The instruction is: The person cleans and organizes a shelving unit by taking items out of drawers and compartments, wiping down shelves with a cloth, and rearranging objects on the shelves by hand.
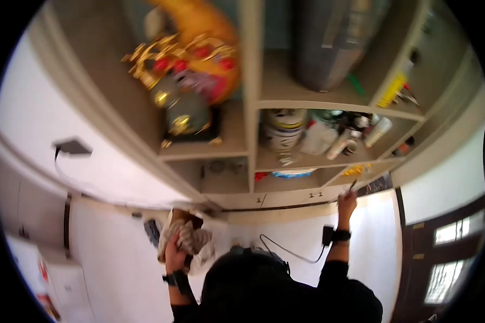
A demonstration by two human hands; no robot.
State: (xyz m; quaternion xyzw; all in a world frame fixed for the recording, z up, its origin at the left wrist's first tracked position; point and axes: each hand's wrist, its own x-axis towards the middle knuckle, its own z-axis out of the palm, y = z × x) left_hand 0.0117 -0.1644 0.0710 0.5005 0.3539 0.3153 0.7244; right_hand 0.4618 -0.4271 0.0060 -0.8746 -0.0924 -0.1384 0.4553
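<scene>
My left hand (173,253) is closed on a crumpled beige cloth (191,237), which bunches up over the fingers. A brown item (178,218), partly covered by the cloth, shows just behind it. My right hand (347,202) is raised at the lower right of the shelving, its fingers pinched round a slim dark object (353,184) whose kind I cannot make out. Close to that hand are the low cabinet fronts with small dark handles (316,195).
A wall shelving unit (250,70) bears a golden ornament (199,64), a large dark cylinder (328,48), a striped can (283,129) and several small items. A black cable (291,255) hangs from my right wrist. A dark door (434,242) stands at right.
</scene>
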